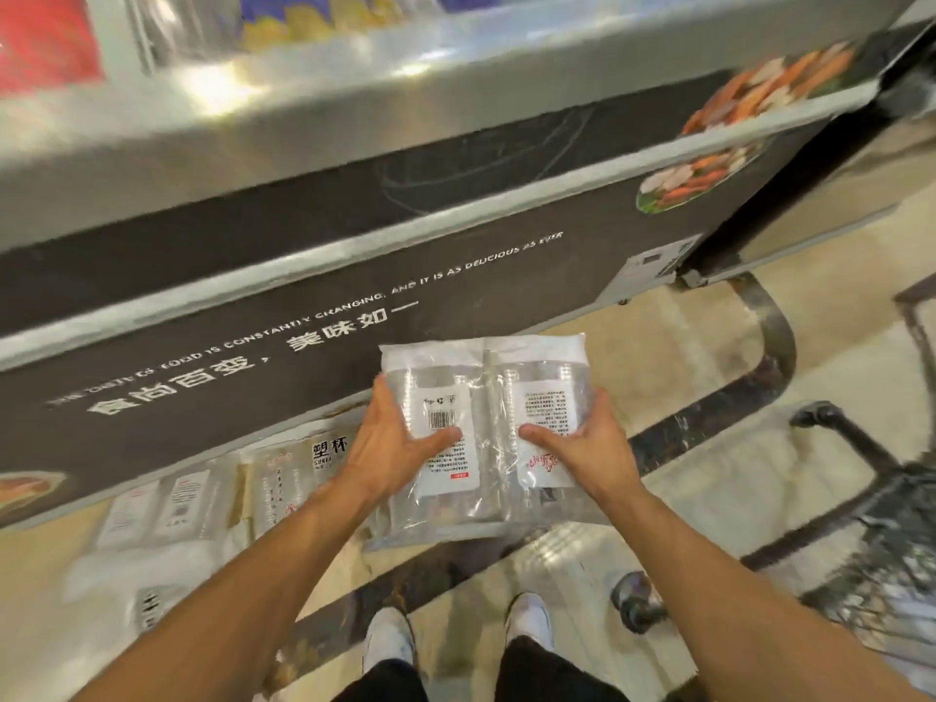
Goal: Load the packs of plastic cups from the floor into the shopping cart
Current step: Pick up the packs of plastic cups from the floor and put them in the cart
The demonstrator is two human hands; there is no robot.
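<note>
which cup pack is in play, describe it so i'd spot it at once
Find the long dark freezer chest with white lettering. In front of it, a clear cup pack is held between left grip and right grip. Unlike the other packs lying on the floor at the freezer's base, it is lifted.

Held packs: two side by side, above the floor, in front of the freezer.
Left hand: on the left pack's outer side, thumb across its top.
Right hand: on the right pack's outer side, thumb across its top.
Floor packs: in a row along the freezer's foot, left of the held packs (some blurred).
Cart: at the right edge, a wheel just beside the right shoe.
Left shoe: below the held packs.
</note>
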